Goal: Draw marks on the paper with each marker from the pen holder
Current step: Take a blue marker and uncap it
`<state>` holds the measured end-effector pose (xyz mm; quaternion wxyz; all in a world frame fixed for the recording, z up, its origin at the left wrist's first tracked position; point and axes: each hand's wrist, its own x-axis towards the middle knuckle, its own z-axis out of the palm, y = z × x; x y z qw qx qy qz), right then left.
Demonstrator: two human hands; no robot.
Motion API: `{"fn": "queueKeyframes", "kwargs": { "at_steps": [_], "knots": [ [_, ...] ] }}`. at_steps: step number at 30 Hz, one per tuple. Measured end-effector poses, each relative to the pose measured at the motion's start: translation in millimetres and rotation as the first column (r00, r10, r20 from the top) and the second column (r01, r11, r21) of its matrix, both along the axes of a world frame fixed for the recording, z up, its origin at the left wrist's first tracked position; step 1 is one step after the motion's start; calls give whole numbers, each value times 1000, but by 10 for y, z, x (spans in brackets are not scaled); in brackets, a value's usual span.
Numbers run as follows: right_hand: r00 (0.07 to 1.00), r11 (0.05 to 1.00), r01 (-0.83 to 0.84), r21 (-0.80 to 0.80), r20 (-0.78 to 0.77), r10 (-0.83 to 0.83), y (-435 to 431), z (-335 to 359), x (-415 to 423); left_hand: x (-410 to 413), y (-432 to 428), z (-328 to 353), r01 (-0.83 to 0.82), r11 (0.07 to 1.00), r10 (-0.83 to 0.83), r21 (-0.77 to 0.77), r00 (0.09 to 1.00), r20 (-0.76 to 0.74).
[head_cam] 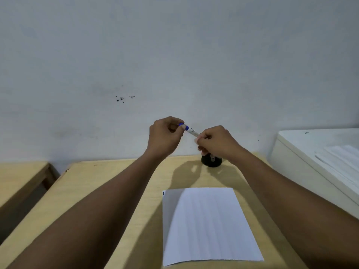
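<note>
Above black pen holder (pixel 211 162): right hand (pixel 215 141) pinches blue marker (pixel 191 131) barrel; left hand (pixel 165 135) fingers closed on its cap.

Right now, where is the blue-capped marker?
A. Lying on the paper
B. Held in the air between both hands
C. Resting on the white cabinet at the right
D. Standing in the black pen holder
B: the marker is up in front of the wall, the left hand pinching its blue cap end and the right hand gripping the barrel, above the pen holder and the paper.
</note>
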<state>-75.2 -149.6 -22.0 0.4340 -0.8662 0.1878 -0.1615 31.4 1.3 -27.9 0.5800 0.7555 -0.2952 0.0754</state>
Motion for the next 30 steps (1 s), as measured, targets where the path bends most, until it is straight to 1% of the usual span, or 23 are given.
{"fn": "queueKeyframes", "kwargs": {
  "at_steps": [2, 4, 6, 8, 9, 11, 13, 17, 19, 20, 21, 22, 23, 24, 25, 26, 27, 28, 30],
  "knots": [
    [1000, 986, -12, 168, -12, 14, 214, 18, 26, -73, 223, -67, 14, 997, -22, -81, 995, -98],
    [999, 939, 12, 345, -50, 6, 437, -16, 55, -136, 452, -174, 22, 989, -50, -148, 980, -193],
    [997, 842, 26, 539, -81, 21, 646, -127, 92, -193, 681, -285, 17, 975, -84, -221, 951, -297],
    [998, 688, 22, 725, -61, 32, 834, -285, 142, -237, 898, -382, 14, 962, -123, -272, 914, -387],
    [999, 618, 18, 786, -41, 23, 918, -348, 160, -253, 992, -428, 15, 960, -136, -281, 899, -417],
    [1000, 523, -15, 852, 17, 1, 1069, -434, 199, -286, 1171, -511, 11, 961, -139, -276, 882, -450],
    [996, 490, -74, 869, 85, 0, 1170, -462, 218, -329, 1288, -567, 10, 965, -135, -263, 877, -461],
    [979, 558, -204, 804, 153, 136, 1187, -476, 209, -384, 1486, -673, 6, 958, -153, -286, 856, -494],
    [977, 532, -212, 820, 188, 98, 1009, -432, 175, -350, 1646, -733, -48, 945, -130, -325, 852, -506],
    [979, 539, -194, 820, 193, 59, 883, -398, 143, -315, 1751, -778, -82, 944, -99, -321, 854, -511],
    [982, 584, -168, 794, 185, 31, 755, -366, 103, -286, 1862, -824, -97, 952, -65, -289, 861, -504],
    [987, 658, -138, 740, 162, 24, 646, -341, 58, -260, 1953, -863, -89, 973, -24, -212, 878, -477],
    [991, 735, -114, 669, 130, 36, 576, -331, 16, -240, 2003, -902, -61, 994, 18, -86, 901, -432],
    [994, 791, -105, 603, 94, 60, 553, -344, -13, -215, 2005, -940, -31, 996, 57, 78, 930, -362],
    [994, 819, -108, 564, 61, 89, 579, -379, -25, -206, 1957, -969, -14, 970, 83, 243, 958, -275],
    [993, 828, -112, 549, 34, 112, 635, -433, -23, -204, 1883, -991, -13, 929, 88, 371, 978, -187],
    [992, 831, -117, 543, 21, 126, 711, -500, -21, -217, 1788, -1016, -15, 893, 77, 450, 990, -120],
    [991, 837, -122, 534, 22, 131, 790, -571, -19, -234, 1695, -1049, -7, 870, 55, 492, 995, -82],
    [991, 862, -136, 488, 55, 125, 898, -732, -14, -284, 1530, -1130, 8, 838, 21, 545, 999, -48]
  ]
}}
